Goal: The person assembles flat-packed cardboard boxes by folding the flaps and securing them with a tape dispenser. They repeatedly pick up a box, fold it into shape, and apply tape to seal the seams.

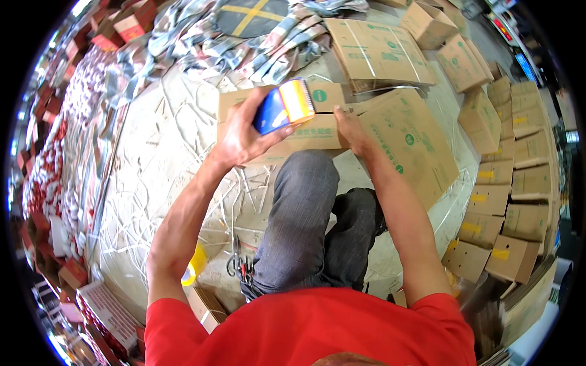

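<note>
My left hand [244,131] is closed around a blue and yellow tape dispenser [284,108] with a toothed edge, held above a brown cardboard carton [323,131]. The carton lies across in front of my knees, with green print and a seam along its top. At the carton's right end my right hand [351,128] grips its edge, thumb and fingertips on the cardboard. The hand and dispenser cover part of the carton's top.
Flattened cardboard [409,140] lies right of the carton, below a strapped stack [378,52]. Several cartons [488,213] are piled at far right. White strapping scraps [146,207] litter the floor. Scissors [234,259] and a yellow tape roll [194,266] lie near my left knee.
</note>
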Demonstrator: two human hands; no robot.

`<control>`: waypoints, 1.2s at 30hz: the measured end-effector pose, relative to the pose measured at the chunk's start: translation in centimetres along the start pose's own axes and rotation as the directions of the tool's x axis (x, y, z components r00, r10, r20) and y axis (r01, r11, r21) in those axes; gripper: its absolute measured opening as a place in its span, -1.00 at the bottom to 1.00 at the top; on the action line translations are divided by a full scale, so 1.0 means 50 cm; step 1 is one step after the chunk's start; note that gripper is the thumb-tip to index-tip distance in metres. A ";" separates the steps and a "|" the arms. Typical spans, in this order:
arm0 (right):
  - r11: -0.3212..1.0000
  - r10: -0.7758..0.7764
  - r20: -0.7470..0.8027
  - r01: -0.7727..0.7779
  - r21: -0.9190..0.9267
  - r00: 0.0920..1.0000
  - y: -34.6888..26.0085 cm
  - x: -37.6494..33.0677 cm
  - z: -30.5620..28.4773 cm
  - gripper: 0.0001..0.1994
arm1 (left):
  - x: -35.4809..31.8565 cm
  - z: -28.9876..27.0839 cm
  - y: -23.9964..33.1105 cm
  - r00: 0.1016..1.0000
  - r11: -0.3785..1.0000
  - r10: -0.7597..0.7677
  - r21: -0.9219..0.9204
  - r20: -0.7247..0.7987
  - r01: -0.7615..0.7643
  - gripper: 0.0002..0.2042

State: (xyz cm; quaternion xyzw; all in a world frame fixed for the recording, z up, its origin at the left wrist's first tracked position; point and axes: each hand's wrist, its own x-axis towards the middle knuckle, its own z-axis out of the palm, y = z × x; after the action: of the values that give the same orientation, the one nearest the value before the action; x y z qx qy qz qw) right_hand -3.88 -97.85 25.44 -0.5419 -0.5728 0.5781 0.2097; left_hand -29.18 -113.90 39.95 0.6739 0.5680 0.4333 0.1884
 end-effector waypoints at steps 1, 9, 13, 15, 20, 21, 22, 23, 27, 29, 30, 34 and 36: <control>0.999 0.043 -0.049 -0.044 -0.014 0.998 -0.011 -0.007 0.003 -0.33 | 0.035 0.020 -0.003 0.998 1.000 0.005 -0.029 0.062 -0.003 -0.33; 0.990 0.086 -0.016 -0.083 0.118 0.996 0.054 0.035 0.004 -0.31 | 0.134 0.099 -0.092 0.943 0.994 0.095 0.018 0.318 -0.106 -0.34; 0.997 0.063 -0.044 -0.061 0.036 0.997 0.026 0.019 0.010 -0.31 | 0.135 0.095 -0.080 0.943 0.990 0.071 0.096 0.324 -0.108 -0.38; 0.994 -0.055 -0.228 0.031 -0.106 0.972 0.022 0.013 0.008 -0.32 | 0.143 0.099 -0.067 0.939 0.991 0.050 0.099 0.341 -0.089 -0.39; 0.949 -0.292 -0.337 0.229 -0.215 0.895 -0.026 -0.010 -0.034 -0.31 | 0.150 0.106 -0.067 0.938 0.994 0.031 0.084 0.344 -0.064 -0.38; 0.974 -0.226 -0.259 0.224 -0.037 0.939 -0.039 -0.019 -0.027 -0.29 | 0.149 0.106 -0.071 0.940 0.996 0.028 0.076 0.339 -0.057 -0.38; 0.971 -0.170 -0.177 0.195 0.139 0.970 -0.047 -0.029 -0.021 -0.27 | 0.152 0.113 -0.071 0.940 0.996 0.033 0.061 0.340 -0.057 -0.38; 0.940 -0.129 -0.073 0.145 0.310 0.989 -0.060 -0.043 -0.007 -0.24 | 0.150 0.112 -0.077 0.939 0.995 0.043 0.069 0.341 -0.070 -0.38; 0.936 -0.128 0.054 0.103 0.336 0.990 -0.124 -0.091 0.008 -0.25 | 0.146 0.107 -0.077 0.939 0.993 0.056 0.076 0.338 -0.087 -0.39; 0.919 -0.193 0.015 0.176 0.353 0.981 -0.121 -0.076 0.008 -0.30 | 0.153 0.113 -0.075 0.937 0.993 0.066 0.071 0.342 -0.096 -0.39; 0.911 -0.236 -0.007 0.223 0.345 0.972 -0.117 -0.071 0.005 -0.34 | 0.158 0.116 -0.074 0.937 0.992 0.076 0.070 0.340 -0.106 -0.39; 0.887 -0.401 -0.052 0.402 0.227 0.915 -0.119 -0.082 0.011 -0.49 | 0.151 0.110 -0.068 0.940 0.989 0.062 0.106 0.336 -0.104 -0.39; 0.872 -0.463 -0.077 0.469 0.136 0.883 -0.120 -0.080 0.013 -0.56 | 0.151 0.107 -0.073 0.940 0.985 0.074 0.125 0.334 -0.122 -0.37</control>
State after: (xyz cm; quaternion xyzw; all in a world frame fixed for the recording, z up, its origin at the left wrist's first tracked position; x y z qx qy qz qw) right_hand -5.42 -100.06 32.15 -0.3825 -0.6366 0.5407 0.3951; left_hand -27.25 -104.59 37.08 0.7759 0.5242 0.2820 0.2092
